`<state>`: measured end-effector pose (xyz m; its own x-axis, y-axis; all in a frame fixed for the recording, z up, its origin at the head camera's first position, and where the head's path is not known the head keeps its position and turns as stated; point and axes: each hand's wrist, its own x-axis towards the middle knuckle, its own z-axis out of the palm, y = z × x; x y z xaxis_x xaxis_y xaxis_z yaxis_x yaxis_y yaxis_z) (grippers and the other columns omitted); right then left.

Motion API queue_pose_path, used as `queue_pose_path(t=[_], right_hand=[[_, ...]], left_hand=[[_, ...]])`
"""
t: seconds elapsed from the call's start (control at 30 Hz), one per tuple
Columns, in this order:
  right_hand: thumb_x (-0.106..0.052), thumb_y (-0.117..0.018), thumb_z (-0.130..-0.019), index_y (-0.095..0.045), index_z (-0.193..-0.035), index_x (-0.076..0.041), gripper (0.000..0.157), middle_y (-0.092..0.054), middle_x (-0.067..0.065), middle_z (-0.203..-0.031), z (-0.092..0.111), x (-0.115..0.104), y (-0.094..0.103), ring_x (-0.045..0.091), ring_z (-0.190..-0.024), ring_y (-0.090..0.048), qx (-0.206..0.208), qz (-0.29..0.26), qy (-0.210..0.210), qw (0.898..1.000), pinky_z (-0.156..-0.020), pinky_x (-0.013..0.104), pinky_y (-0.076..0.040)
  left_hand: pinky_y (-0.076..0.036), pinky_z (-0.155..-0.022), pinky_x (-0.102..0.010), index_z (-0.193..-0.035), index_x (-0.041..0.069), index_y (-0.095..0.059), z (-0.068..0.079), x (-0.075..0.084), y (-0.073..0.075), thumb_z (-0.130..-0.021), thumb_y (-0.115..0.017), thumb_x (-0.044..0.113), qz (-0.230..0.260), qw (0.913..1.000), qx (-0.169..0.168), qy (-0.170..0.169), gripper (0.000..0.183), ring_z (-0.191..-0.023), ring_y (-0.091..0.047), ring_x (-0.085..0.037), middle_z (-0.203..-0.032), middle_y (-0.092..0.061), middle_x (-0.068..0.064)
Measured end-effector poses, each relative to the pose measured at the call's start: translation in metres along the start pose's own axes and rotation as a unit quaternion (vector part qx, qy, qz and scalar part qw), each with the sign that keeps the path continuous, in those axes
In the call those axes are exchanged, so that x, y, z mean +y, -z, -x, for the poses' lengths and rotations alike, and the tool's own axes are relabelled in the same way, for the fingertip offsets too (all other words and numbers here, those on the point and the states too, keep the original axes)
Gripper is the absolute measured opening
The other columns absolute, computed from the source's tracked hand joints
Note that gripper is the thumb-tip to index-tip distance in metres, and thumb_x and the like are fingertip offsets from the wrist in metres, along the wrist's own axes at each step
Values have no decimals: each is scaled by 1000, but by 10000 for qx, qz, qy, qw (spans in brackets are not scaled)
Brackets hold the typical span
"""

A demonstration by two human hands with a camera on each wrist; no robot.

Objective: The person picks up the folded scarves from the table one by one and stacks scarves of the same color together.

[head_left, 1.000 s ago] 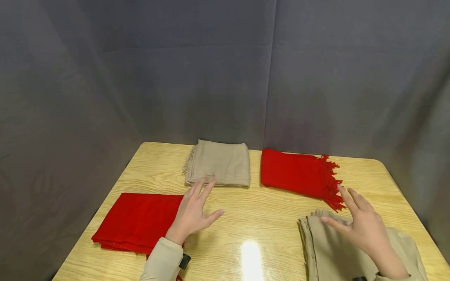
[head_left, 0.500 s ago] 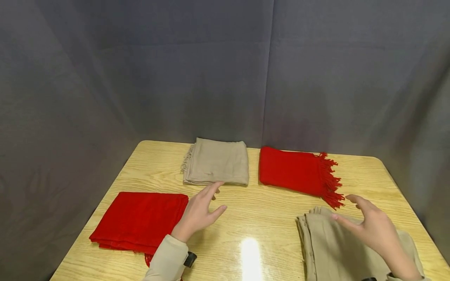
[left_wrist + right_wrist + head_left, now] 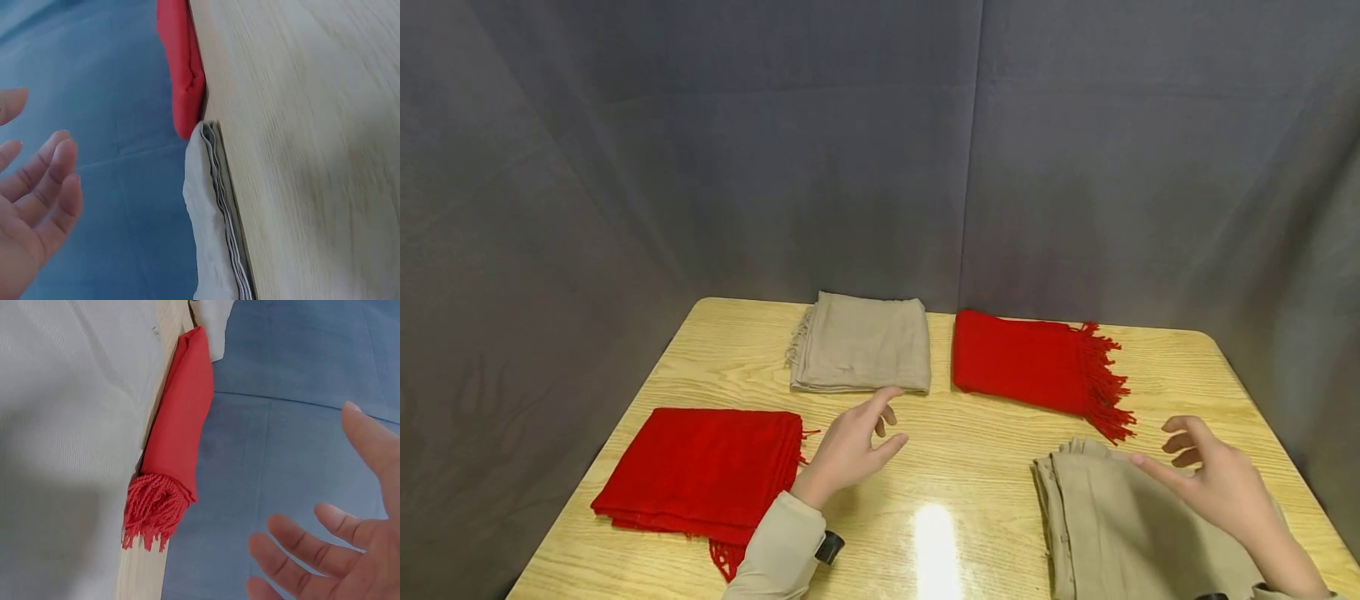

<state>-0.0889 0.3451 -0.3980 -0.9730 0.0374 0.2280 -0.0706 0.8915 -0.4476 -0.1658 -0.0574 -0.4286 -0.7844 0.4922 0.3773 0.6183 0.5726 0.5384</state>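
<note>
My left hand (image 3: pixel 853 446) hovers over the table with fingers loosely bent and nothing in them. Beside it on the left lies a folded red scarf (image 3: pixel 700 467), its fringe showing at the near corner. My right hand (image 3: pixel 1221 479), also holding nothing, hangs above a folded beige cloth (image 3: pixel 1120 525) at the front right. Farther back rest a folded beige scarf (image 3: pixel 868 342) with a fringed left edge and a second red scarf (image 3: pixel 1018 362) with fringe on its right. The right wrist view shows that red scarf (image 3: pixel 178 419) beyond the spread fingers.
A wooden table (image 3: pixel 970 467) carries all four cloths, with a bright light reflection near its front middle. Grey fabric (image 3: pixel 850 150) hangs behind the table and along both sides. A dark wrist strap (image 3: pixel 830 547) sits at the left cuff.
Both hands have shifted right, and their fingers have gone from spread to more loosely curled. More of the left red scarf's right edge now shows. The cloths have stayed in place.
</note>
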Motion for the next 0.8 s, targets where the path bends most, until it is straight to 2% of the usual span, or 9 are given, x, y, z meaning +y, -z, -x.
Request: queue_pose_path(t=[0.17,0.37,0.63,0.8], right_hand=[[-34,-75,-73,-49,-97,-4,46,-62,9,-83,-1,8,4,8,-63,-58,-133,-24,-135,9998,-55,27,-42],[-33,-74,-74,-48,-99,-3,47,-61,11,-83,2,18,10,-3,-61,-51,-205,-2,-252,9995,-53,25,-41],[-29,-73,-75,-49,-102,-3,45,-62,11,-83,-3,28,14,-8,-61,-50,-180,-134,-122,9997,-52,24,-41],[-29,-72,-77,-49,-106,-1,47,-62,11,-84,-15,31,14,-3,-62,-54,-327,-239,-61,9992,-53,25,-44]], left_hand=[[-40,-55,-19,-126,13,-44,-6,9,-6,-82,-66,19,93,9997,-168,-161,50,-69,-54,-10,-85,-57,3],[-40,-55,-18,-127,10,-42,-12,17,-15,-83,-65,19,232,9986,-265,-387,50,-70,-55,-11,-87,-59,1],[-39,-55,-18,-128,11,-42,-23,22,-22,-83,-65,20,294,9984,-284,-395,51,-70,-53,-9,-88,-58,3],[-39,-54,-18,-128,12,-42,-33,23,-23,-84,-64,19,325,9980,-358,-416,49,-70,-55,-11,-89,-58,2]])
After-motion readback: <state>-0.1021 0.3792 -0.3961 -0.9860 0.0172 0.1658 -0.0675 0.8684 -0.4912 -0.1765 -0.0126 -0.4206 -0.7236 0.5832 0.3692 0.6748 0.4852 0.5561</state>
